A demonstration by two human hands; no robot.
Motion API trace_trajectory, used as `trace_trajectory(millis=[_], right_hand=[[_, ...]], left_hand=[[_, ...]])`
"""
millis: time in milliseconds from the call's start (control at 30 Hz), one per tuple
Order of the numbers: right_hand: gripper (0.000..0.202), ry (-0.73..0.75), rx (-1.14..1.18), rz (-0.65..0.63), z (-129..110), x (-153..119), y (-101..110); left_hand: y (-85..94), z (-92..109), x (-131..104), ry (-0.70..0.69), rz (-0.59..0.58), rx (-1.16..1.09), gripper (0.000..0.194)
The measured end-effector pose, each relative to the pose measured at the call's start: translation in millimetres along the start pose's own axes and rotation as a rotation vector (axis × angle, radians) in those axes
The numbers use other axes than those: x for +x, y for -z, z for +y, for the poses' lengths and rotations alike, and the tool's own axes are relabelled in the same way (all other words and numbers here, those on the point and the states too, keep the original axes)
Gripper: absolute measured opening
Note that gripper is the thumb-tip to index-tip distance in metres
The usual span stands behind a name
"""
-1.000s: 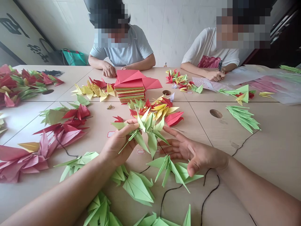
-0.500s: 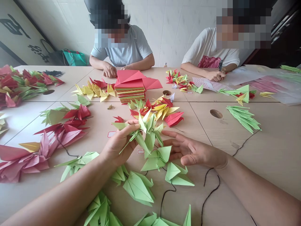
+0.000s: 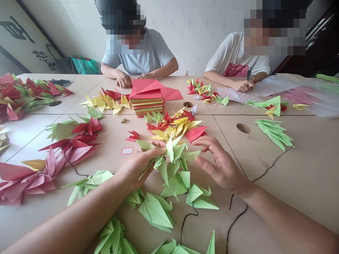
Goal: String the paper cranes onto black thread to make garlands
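Note:
My left hand (image 3: 143,162) is closed on a bunch of green paper cranes (image 3: 174,155), its thumb on top of the folded paper. Just right of that bunch, my right hand (image 3: 222,165) has its fingers curved and apart, with the thumb close to a green wing tip; whether they touch I cannot tell. Below hang or lie more green paper cranes (image 3: 156,211), some threaded on black string (image 3: 185,217). Another length of black cord (image 3: 238,215) runs beneath my right wrist.
Red and yellow cranes (image 3: 180,127) lie beyond my hands, before a stack of coloured paper (image 3: 147,102). Pink cranes (image 3: 39,176) spread at left; a green folded bundle (image 3: 274,132) lies right. Two people sit opposite, one with a pen (image 3: 249,73). The table has round holes (image 3: 243,128).
My left hand has shifted slightly right and towards me with the green cranes. My right hand has turned and risen, its fingers now more bent and the thumb nearer the wing tip.

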State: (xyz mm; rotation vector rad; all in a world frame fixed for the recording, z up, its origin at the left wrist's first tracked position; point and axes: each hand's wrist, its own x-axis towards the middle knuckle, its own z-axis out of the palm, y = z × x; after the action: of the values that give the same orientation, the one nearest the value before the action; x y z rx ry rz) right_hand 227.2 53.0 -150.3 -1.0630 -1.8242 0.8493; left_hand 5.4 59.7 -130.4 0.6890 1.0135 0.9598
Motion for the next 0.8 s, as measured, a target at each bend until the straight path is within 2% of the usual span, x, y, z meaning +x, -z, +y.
trace_trajectory(millis=[100,233,300,367,500,567,600,667,733,800], right_hand=[[0.03,0.078,-0.059,-0.152,0.3,-0.6,-2.1],[0.023,0.009,0.082,-0.336,-2.0,-0.6,-1.1],[0.027,-0.047,0.152,-0.382,-3.7,-1.2,0.9],[0.035,-0.098,0.17,-0.344,-4.3,-2.0,2.6],[0.026,-0.118,0.16,-0.02,-2.6,-3.0,3.1],[0.025,-0.121,0.209,0.055,-2.2,-2.8,2.5],[0.03,-0.143,0.243,0.029,-2.4,-2.6,2.4],[0.04,-0.215,0.296,-0.112,-3.2,-2.1,2.5],[0.042,-0.247,0.324,-0.237,-4.5,-1.7,3.0],[0.04,-0.214,0.361,-0.29,-5.5,-1.6,3.4]], left_hand=[[-0.7,-0.2,-0.6,-0.027,-0.054,0.03,0.011],[-0.1,-1.2,-0.5,-0.002,-0.053,0.055,0.015],[0.9,-2.3,-0.2,0.007,-0.043,0.078,0.016],[1.9,-3.4,-0.2,0.014,-0.049,0.117,0.018],[1.0,-3.2,-2.8,0.07,-0.133,0.16,0.032],[-1.2,-2.1,-5.0,0.113,-0.187,0.115,0.038],[-2.5,-1.4,-6.1,0.129,-0.201,0.09,0.038],[-5.0,-0.1,-7.7,0.143,-0.199,0.06,0.033],[-6.4,0.9,-8.2,0.123,-0.173,0.047,0.025],[-6.2,1.2,-7.8,0.098,-0.151,0.041,0.019]])
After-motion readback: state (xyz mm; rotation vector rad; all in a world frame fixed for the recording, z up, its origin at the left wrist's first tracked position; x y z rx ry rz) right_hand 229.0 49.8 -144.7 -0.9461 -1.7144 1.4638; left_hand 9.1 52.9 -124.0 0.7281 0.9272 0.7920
